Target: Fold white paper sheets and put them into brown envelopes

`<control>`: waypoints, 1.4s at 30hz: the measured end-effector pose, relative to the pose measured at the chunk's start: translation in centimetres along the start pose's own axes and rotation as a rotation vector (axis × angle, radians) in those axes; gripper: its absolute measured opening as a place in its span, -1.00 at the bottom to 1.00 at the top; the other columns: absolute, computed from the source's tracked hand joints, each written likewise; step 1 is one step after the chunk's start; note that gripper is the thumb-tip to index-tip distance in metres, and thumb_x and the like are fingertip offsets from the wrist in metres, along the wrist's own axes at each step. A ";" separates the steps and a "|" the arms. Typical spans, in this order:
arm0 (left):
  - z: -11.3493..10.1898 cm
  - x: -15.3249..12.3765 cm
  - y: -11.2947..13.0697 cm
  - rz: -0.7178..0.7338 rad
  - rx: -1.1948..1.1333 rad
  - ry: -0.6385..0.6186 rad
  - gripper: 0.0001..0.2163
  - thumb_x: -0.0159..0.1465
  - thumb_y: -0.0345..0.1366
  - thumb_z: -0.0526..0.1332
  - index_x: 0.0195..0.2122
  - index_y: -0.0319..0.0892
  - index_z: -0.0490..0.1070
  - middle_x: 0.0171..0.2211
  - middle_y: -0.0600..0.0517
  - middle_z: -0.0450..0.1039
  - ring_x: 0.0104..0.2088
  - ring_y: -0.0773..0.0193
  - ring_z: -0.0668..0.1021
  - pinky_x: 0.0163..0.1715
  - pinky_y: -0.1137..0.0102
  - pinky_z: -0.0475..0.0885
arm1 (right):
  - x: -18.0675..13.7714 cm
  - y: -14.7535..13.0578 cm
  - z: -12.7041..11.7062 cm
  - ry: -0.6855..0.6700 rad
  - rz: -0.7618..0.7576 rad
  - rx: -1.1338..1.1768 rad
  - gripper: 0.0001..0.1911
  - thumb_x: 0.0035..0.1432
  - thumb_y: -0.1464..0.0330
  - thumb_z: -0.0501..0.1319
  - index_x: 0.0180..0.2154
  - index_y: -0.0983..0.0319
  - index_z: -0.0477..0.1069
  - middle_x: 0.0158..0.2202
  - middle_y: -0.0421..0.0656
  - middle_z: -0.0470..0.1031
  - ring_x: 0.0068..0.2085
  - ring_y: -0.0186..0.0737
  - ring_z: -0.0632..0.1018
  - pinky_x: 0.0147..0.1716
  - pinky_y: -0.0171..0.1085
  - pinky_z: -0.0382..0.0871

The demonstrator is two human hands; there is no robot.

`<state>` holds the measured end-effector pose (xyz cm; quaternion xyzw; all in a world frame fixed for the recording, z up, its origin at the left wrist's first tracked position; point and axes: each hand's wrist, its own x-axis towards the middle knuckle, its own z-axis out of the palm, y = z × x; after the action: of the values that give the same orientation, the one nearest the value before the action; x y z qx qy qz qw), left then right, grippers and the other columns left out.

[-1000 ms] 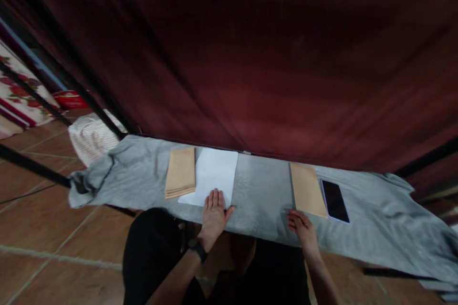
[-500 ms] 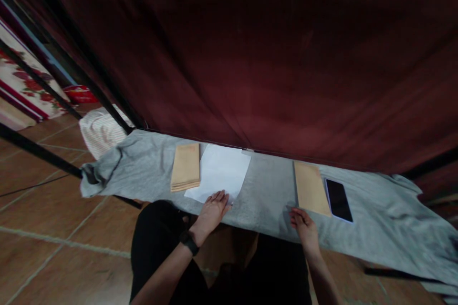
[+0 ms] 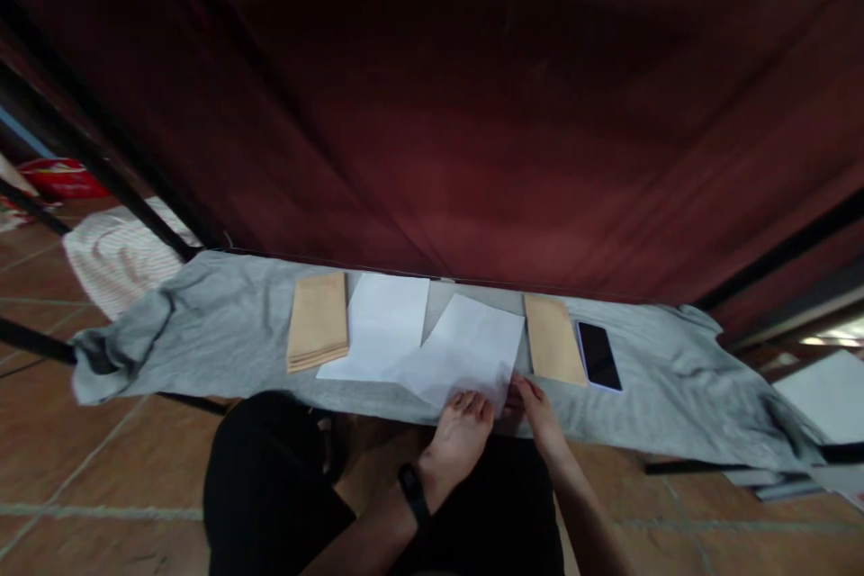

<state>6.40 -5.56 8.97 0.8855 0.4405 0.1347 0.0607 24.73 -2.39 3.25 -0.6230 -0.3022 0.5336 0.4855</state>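
Observation:
A loose white sheet of paper [image 3: 465, 342] lies slanted, overlapping other white paper [image 3: 384, 315] on its left. My left hand [image 3: 464, 427], with a dark band on the wrist, has its fingers bent over the near edge of the slanted sheet. At that sheet's lower right corner, my right hand [image 3: 530, 400] grips the edge, its fingertips partly hidden by the paper. A stack of tan envelopes [image 3: 319, 317] sits left of the white paper. One tan envelope [image 3: 554, 337] lies flat just beyond my right hand.
A phone [image 3: 598, 355] with a dark screen lies beside the single envelope. Grey cloth [image 3: 222, 324] covers the narrow surface. Behind it hangs a dark red curtain [image 3: 438, 153], with black metal bars [image 3: 128, 189] at the left. Striped cloth [image 3: 125, 256] hangs there too.
My left hand has moved right, and a white sheet now lies slanted towards the single envelope. My right hand has come to its corner. The view has shifted right.

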 end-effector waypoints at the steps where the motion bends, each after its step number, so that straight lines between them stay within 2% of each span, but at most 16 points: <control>1: 0.4 0.1 0.8 0.012 -0.006 0.002 -0.79 0.35 -0.50 0.09 -0.16 -0.18 0.50 -0.17 -0.08 0.56 -0.11 0.10 0.58 -0.04 0.19 0.46 | 0.0 -0.1 0.3 0.013 -0.030 -0.037 -0.52 -0.12 -0.07 0.30 -0.34 0.18 0.53 -0.43 -0.12 0.61 -0.41 -0.08 0.58 -0.45 -0.20 0.47; 3: 0.9 0.3 1.9 0.025 -0.040 0.010 -0.84 0.38 -0.43 0.12 -0.15 -0.18 0.49 -0.19 -0.09 0.56 -0.12 0.11 0.58 -0.05 0.20 0.46 | 0.3 -0.3 0.6 0.017 -0.123 -0.099 -0.55 -0.16 -0.05 0.32 -0.41 0.20 0.51 -0.47 -0.16 0.58 -0.39 -0.11 0.56 -0.40 -0.23 0.44; 5: 1.2 0.2 2.2 0.023 -0.108 0.024 -0.84 0.39 -0.26 0.18 -0.12 -0.17 0.49 -0.16 -0.09 0.57 -0.10 0.10 0.58 -0.03 0.19 0.47 | 0.7 -0.3 0.6 0.010 -0.182 -0.123 -0.58 -0.20 -0.01 0.35 -0.45 0.20 0.50 -0.48 -0.17 0.56 -0.36 -0.12 0.54 -0.35 -0.24 0.42; 8: 1.4 -0.2 0.7 -0.053 -0.186 0.072 -0.72 0.38 -0.09 0.18 -0.04 -0.15 0.49 -0.02 -0.11 0.55 0.01 0.04 0.55 0.05 0.12 0.45 | 1.3 -0.2 0.1 -0.002 -0.185 -0.121 -0.61 -0.21 0.03 0.35 -0.43 0.21 0.51 -0.46 -0.16 0.57 -0.36 -0.13 0.53 -0.32 -0.24 0.42; 12: 2.0 -1.0 -4.1 -0.293 -0.220 0.199 -0.68 0.42 -0.25 0.07 0.13 -0.18 0.42 0.18 -0.15 0.42 0.19 0.04 0.45 0.19 0.09 0.39 | 2.0 -0.2 -0.7 -0.039 -0.182 -0.124 -0.61 -0.21 0.04 0.35 -0.41 0.21 0.53 -0.44 -0.16 0.59 -0.35 -0.11 0.55 -0.30 -0.21 0.44; 15: 3.1 -1.4 -7.2 -0.427 -0.317 0.266 -0.66 0.38 -0.26 0.08 0.15 -0.15 0.39 0.14 -0.12 0.45 0.17 0.07 0.48 0.16 0.11 0.44 | 2.6 -0.4 -1.0 -0.060 -0.189 -0.142 -0.60 -0.17 0.05 0.33 -0.37 0.21 0.55 -0.41 -0.16 0.61 -0.34 -0.10 0.57 -0.28 -0.20 0.46; 19: 4.1 -2.0 -8.5 -0.491 -0.387 0.293 -0.65 0.37 -0.23 0.09 0.13 -0.15 0.41 0.15 -0.14 0.44 0.16 0.06 0.49 0.11 0.12 0.48 | 3.5 -0.4 -0.6 -0.042 -0.210 -0.218 -0.63 -0.09 0.08 0.27 -0.33 0.22 0.55 -0.40 -0.15 0.61 -0.32 -0.09 0.58 -0.27 -0.20 0.47; 22: 4.3 -2.4 -8.2 -0.504 -0.349 0.289 -0.62 0.36 -0.23 0.09 0.16 -0.20 0.39 0.20 -0.19 0.37 0.20 0.03 0.45 0.12 0.12 0.47 | 3.8 -0.2 -0.3 0.015 -0.254 -0.306 -0.65 -0.05 0.13 0.24 -0.28 0.21 0.54 -0.34 -0.12 0.62 -0.24 -0.03 0.59 -0.17 -0.13 0.48; 25: 4.0 -2.6 -8.0 -0.504 -0.276 0.270 -0.62 0.34 -0.27 0.11 0.16 -0.21 0.39 0.21 -0.21 0.36 0.19 0.00 0.45 0.15 0.09 0.44 | 3.4 0.1 0.0 0.108 -0.335 -0.406 -0.56 0.06 0.20 0.21 -0.02 0.21 0.49 -0.02 0.00 0.57 0.03 0.06 0.53 0.07 -0.01 0.38; 27: 3.8 -2.6 -7.7 -0.480 -0.204 0.265 -0.62 0.35 -0.30 0.10 0.17 -0.20 0.37 0.23 -0.20 0.34 0.23 -0.02 0.41 0.20 0.04 0.38 | 2.8 0.4 0.4 0.177 -0.474 -0.580 -0.49 0.19 0.25 0.14 0.16 0.25 0.37 0.17 0.10 0.43 0.19 0.10 0.42 0.18 0.08 0.28; 29: 3.8 -2.3 -7.1 -0.428 -0.136 0.267 -0.61 0.38 -0.32 0.05 0.22 -0.18 0.33 0.29 -0.18 0.28 0.30 -0.02 0.32 0.25 0.01 0.31 | 1.9 1.0 1.1 0.184 -0.650 -0.792 -0.48 0.30 0.30 0.05 0.25 0.28 0.27 0.26 0.14 0.32 0.28 0.09 0.34 0.23 0.11 0.25; 33: 4.5 -0.4 -5.7 -0.272 -0.062 0.212 -0.57 0.44 -0.28 0.00 0.31 -0.17 0.22 0.40 -0.14 0.10 0.41 0.02 0.12 0.32 0.02 0.20 | 0.4 2.5 3.1 0.026 -0.842 -1.034 -0.49 0.38 0.36 -0.02 0.32 0.23 0.21 0.34 0.04 0.25 0.34 0.00 0.27 0.28 0.04 0.21; 36: 5.4 1.2 -5.6 -0.229 -0.017 0.118 -0.54 0.44 -0.24 0.00 0.33 -0.24 0.20 0.39 -0.20 0.10 0.41 0.00 0.12 0.33 0.00 0.16 | -0.1 3.2 4.0 -0.036 -0.896 -1.151 -0.48 0.39 0.38 -0.01 0.34 0.17 0.18 0.37 -0.02 0.21 0.36 0.01 0.25 0.32 0.11 0.10; 39: 6.0 1.6 -6.2 -0.230 0.012 0.089 -0.49 0.44 -0.13 0.02 0.34 -0.25 0.19 0.38 -0.21 0.11 0.40 0.00 0.15 0.33 0.00 0.15 | -0.1 3.3 3.7 -0.010 -0.891 -1.198 -0.48 0.40 0.33 0.03 0.34 0.16 0.18 0.37 -0.01 0.20 0.36 0.05 0.25 0.32 0.12 0.11; 42: 6.0 0.6 -6.9 -0.232 0.039 0.126 -0.45 0.43 -0.08 0.03 0.37 -0.25 0.14 0.38 -0.21 0.11 0.40 0.02 0.16 0.35 0.02 0.13 | -0.1 3.2 2.2 0.013 -0.870 -1.206 -0.48 0.41 0.27 0.03 0.35 0.18 0.17 0.38 -0.01 0.19 0.35 0.06 0.27 0.31 0.09 0.14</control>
<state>3.23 -0.82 1.82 0.8194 0.5453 0.1738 0.0310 22.18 -2.92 0.42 -0.6085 -0.7594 0.0307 0.2283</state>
